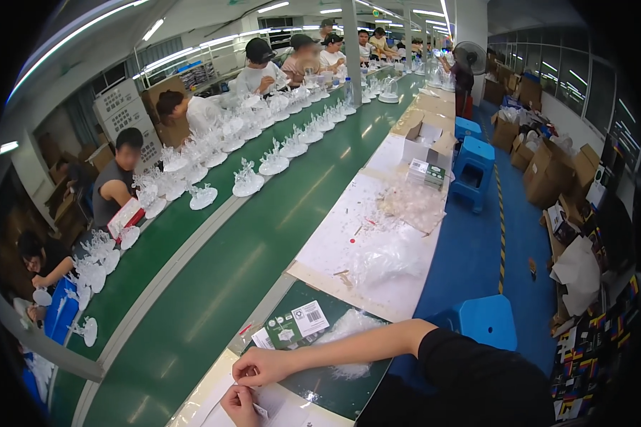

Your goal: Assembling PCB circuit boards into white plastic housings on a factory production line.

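Note:
My right hand [262, 366] reaches in from the right on a bare forearm with a black sleeve. Its fingers are pinched together just above my left hand [240, 406], at the lower edge. The left fingers are also closed, and a small white piece [261, 411] shows beside them. What either hand pinches is too small to make out. Under both hands lies white paper [299, 411]. Just beyond the right forearm sit a green and white printed box [292, 324] and a heap of clear plastic [349, 327].
A white-covered table [327, 256] with plastic bags [388, 263] and scraps extends ahead. Left runs a green conveyor [263, 235] with clear ornaments on white discs [248, 186]; several people work along its far side. Blue stools [481, 322] and cardboard boxes [548, 171] stand right.

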